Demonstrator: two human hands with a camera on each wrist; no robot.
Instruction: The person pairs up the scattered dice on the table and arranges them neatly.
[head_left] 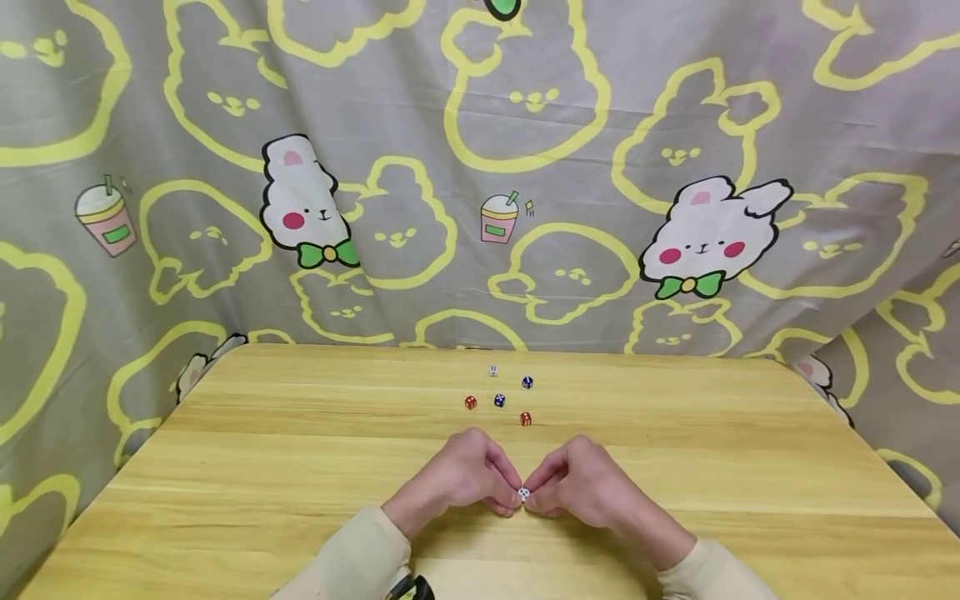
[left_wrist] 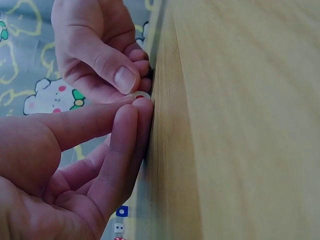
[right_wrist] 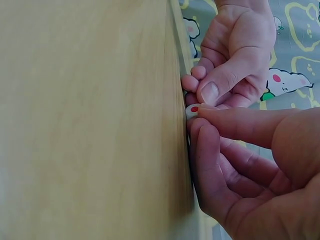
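A small white die (head_left: 523,494) sits at the table's surface near its front, between the fingertips of both hands. My left hand (head_left: 472,471) pinches it from the left with thumb and fingers. From the right, my right hand (head_left: 581,482) grips the same die, the two hands' fingertips nearly meeting. One face of the white die (right_wrist: 192,110) shows a single red dot in the right wrist view. Fingers hide much of the die (left_wrist: 141,94) in the left wrist view.
Beyond the hands lie a white die (head_left: 492,371), a blue die (head_left: 528,382), another blue die (head_left: 499,401), a red die (head_left: 471,403) and a second red die (head_left: 526,419), all apart. The wooden table (head_left: 285,475) meets a patterned curtain (head_left: 420,125) at the back.
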